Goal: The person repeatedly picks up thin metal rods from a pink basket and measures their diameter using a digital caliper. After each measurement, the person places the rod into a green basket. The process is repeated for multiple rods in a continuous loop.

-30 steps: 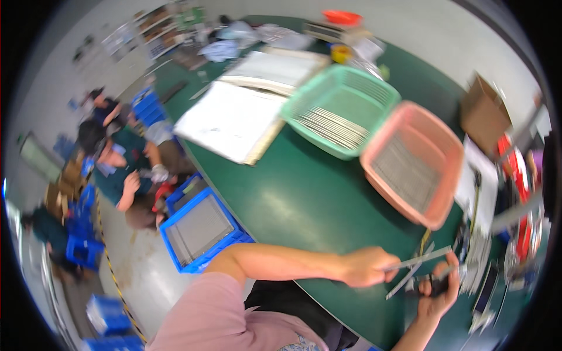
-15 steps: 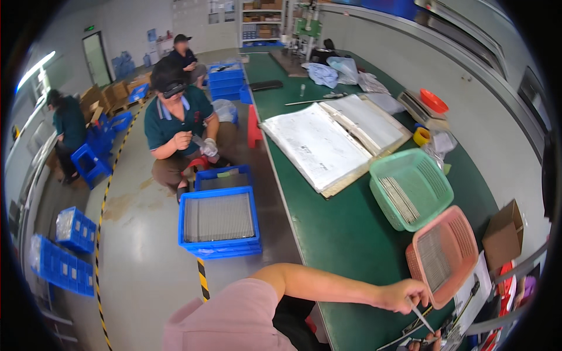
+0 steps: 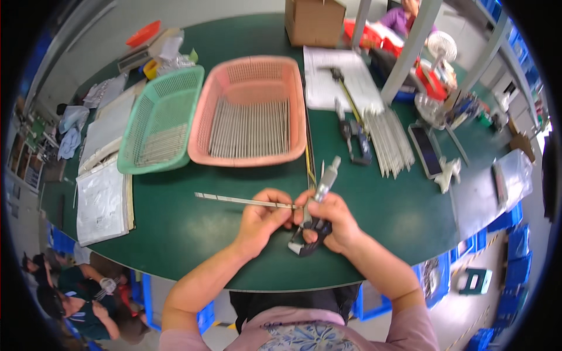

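Observation:
My left hand [image 3: 259, 227] pinches a thin metal rod [image 3: 227, 199], which points out to the left over the table. In my right hand [image 3: 341, 225] is a micrometer [image 3: 328, 176], its silver barrel tilted up and to the right. The rod's right end meets the micrometer between my two hands; fingers partly hide that contact. Beyond the hands stands a pink basket [image 3: 249, 157] with a row of many similar rods [image 3: 249, 130]. To its left, a green basket [image 3: 158, 105] holds a smaller batch of rods.
Right of the pink basket lie a paper sheet [image 3: 328, 61], calipers [image 3: 345, 131], a bundle of thin strips [image 3: 389, 143] and a phone [image 3: 425, 151]. A cardboard box [image 3: 315, 22] stands at the back. Paper folders [image 3: 104, 205] lie left; a person [image 3: 88, 298] sits beyond the table's left edge.
My view has swung from the floor and the left side to the table before me. Both hands now show together, the rod's end at the micrometer.

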The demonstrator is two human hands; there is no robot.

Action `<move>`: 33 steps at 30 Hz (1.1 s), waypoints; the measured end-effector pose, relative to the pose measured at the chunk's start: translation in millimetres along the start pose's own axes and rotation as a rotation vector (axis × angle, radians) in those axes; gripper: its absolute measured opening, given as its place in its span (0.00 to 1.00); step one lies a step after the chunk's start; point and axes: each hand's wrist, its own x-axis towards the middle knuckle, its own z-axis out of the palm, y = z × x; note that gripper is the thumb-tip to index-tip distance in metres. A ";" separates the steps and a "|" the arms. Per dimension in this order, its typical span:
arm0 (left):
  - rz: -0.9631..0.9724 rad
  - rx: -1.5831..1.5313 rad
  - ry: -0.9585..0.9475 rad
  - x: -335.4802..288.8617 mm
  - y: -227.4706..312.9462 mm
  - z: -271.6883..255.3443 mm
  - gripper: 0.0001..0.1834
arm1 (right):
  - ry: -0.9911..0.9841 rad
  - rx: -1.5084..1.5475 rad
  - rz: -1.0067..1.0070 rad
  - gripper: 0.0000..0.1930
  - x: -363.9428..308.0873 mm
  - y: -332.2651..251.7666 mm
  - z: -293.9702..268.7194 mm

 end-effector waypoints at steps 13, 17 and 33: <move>-0.066 -0.012 -0.127 -12.2 12.7 -1.7 0.04 | 0.187 0.121 0.049 0.34 5.0 -19.2 -1.4; -0.069 0.021 -0.125 -12.5 13.7 2.1 0.04 | 0.181 0.109 0.094 0.34 6.5 -19.7 -1.9; -0.125 0.025 -0.132 -16.9 11.3 0.8 0.05 | 0.185 0.066 0.119 0.36 7.5 -14.7 -0.6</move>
